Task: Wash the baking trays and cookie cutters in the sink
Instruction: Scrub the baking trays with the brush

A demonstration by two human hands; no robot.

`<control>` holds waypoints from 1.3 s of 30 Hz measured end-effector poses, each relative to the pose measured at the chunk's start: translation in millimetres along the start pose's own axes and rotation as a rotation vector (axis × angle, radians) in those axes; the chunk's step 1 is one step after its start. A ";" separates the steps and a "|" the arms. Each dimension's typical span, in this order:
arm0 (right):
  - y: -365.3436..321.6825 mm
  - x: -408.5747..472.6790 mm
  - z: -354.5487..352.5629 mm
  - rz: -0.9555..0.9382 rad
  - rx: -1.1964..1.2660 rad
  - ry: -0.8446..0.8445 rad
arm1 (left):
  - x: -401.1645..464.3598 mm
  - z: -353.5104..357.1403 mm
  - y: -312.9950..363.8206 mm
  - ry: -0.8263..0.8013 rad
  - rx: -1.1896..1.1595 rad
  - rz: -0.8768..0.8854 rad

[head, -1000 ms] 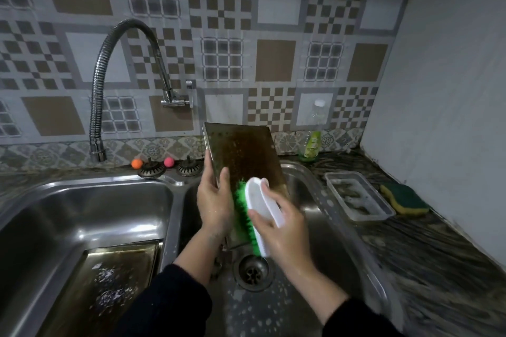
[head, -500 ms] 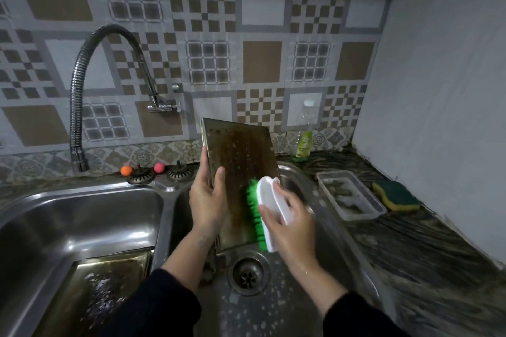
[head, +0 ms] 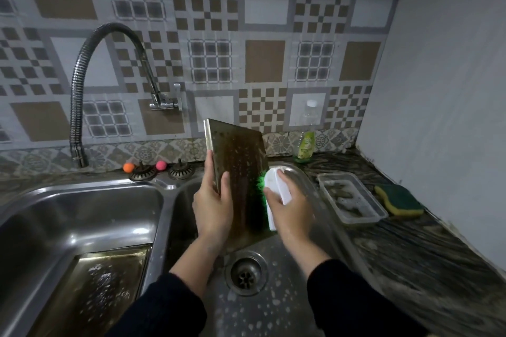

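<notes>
A stained, soapy baking tray (head: 241, 167) stands on end in the right sink basin (head: 273, 306). My left hand (head: 212, 204) grips its left edge, thumb on the front face. My right hand (head: 290, 209) holds a white scrub brush (head: 275, 194) with green bristles pressed against the tray's right side. A second tray (head: 101, 284) with suds lies flat in the left basin (head: 71, 216). No cookie cutters are visible.
A flexible tap (head: 79, 90) arches over the left basin. Two sink strainers (head: 161, 171) and two small balls sit behind the sinks. On the right counter stand a soap bottle (head: 306, 142), a clear plastic container (head: 350, 197) and a yellow-green sponge (head: 398, 200).
My right hand has slid the brush upward and to the right along the tray. The tray stays upright in my left hand. The view shifted slightly.
</notes>
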State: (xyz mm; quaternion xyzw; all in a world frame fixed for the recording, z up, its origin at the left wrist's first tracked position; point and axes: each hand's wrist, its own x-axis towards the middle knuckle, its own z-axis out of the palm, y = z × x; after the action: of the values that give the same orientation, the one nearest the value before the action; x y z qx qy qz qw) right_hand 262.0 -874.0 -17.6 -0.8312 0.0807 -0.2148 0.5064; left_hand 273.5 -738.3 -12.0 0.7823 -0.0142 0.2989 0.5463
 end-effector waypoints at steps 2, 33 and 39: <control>-22.2 12.5 -1.8 0.024 0.011 -0.081 | -6.4 -0.4 0.2 -0.066 0.141 0.108; -109.4 -22.8 105.3 -0.108 -0.100 -0.407 | -0.5 -231.4 -136.8 -0.145 0.578 -0.447; -95.0 -37.8 120.3 -0.256 -0.514 -0.466 | -12.5 -285.0 -192.4 -0.204 0.639 -0.674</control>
State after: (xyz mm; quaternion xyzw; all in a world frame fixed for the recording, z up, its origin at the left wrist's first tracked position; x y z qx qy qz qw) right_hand 273.1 -718.6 7.8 -0.9612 -0.0902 -0.0540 0.2549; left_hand 201.4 -418.6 -116.9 0.8975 0.2795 0.0160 0.3407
